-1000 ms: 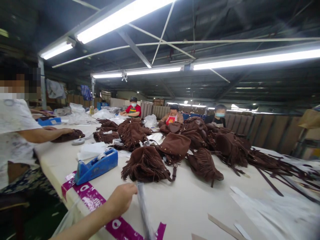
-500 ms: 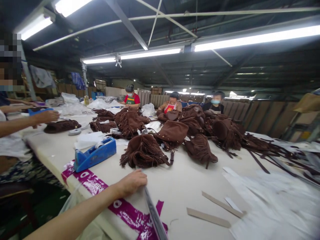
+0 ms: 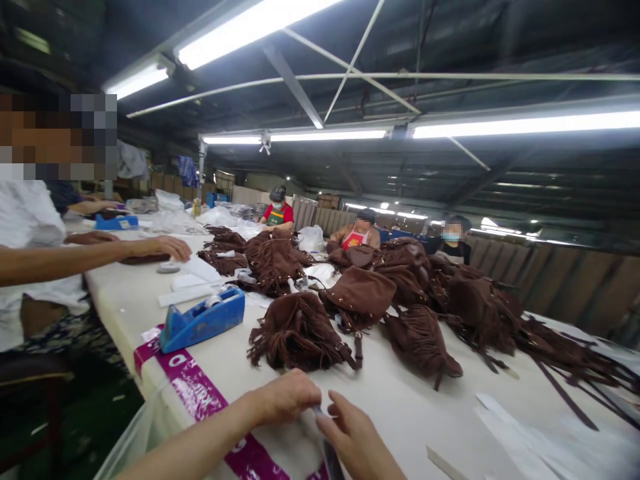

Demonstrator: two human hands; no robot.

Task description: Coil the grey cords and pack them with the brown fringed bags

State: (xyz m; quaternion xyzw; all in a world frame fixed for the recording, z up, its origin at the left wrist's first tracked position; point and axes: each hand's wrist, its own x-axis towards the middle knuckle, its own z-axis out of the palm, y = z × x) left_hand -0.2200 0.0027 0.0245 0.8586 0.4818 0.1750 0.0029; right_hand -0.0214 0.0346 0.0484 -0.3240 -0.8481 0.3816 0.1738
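Observation:
My left hand [image 3: 293, 398] is closed on the end of a long, narrow grey strip [image 3: 332, 460], low in the middle of the head view. Against it, my right hand [image 3: 357, 433] has its thumb and bent fingers at the same end, pinching the strip. The fingers cover part of that end, so its exact shape is hidden. The strip runs down towards me, over the table's near edge. Just beyond my hands lies a brown fringed bag [image 3: 300, 333] with a short buckled strap.
A blue tape dispenser [image 3: 203, 321] stands left on the table [image 3: 400, 413], by purple printed tape [image 3: 200, 387]. More brown bags [image 3: 357, 297] are heaped behind. White sheets [image 3: 530, 433] lie right. A co-worker's arm [image 3: 100, 259] reaches in from the left; other people sit across.
My right hand has come into view and joined my left hand at the strip's end. The view has shifted left and up. The co-worker's hand at left shows further over the table.

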